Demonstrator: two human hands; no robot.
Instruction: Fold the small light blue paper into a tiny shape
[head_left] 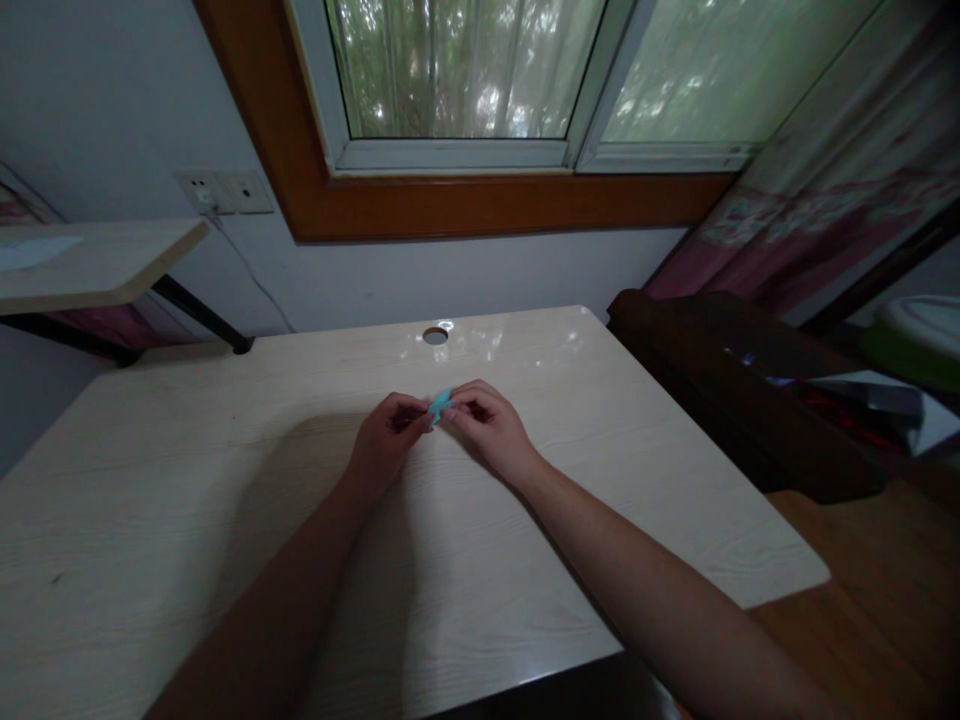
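Between my two hands is a small turquoise piece (pixel 439 404), thin and angular like folded paper; its exact kind is too small to make out. My left hand (pixel 386 435) pinches its left side between thumb and fingers. On the other side, my right hand (pixel 491 425) grips it with thumb and forefinger, and the fingers cover part of it. Both hands are close together over the pale wood-grain desk (pixel 480 560), past its middle towards the wall.
A round cable hole (pixel 435 336) lies behind my hands near the back edge. At the left, a raised shelf (pixel 97 262) stands on black legs. A white cable (pixel 251 275) runs down from a wall socket (pixel 225 192). Dark wooden furniture (pixel 720 390) borders the desk's right side.
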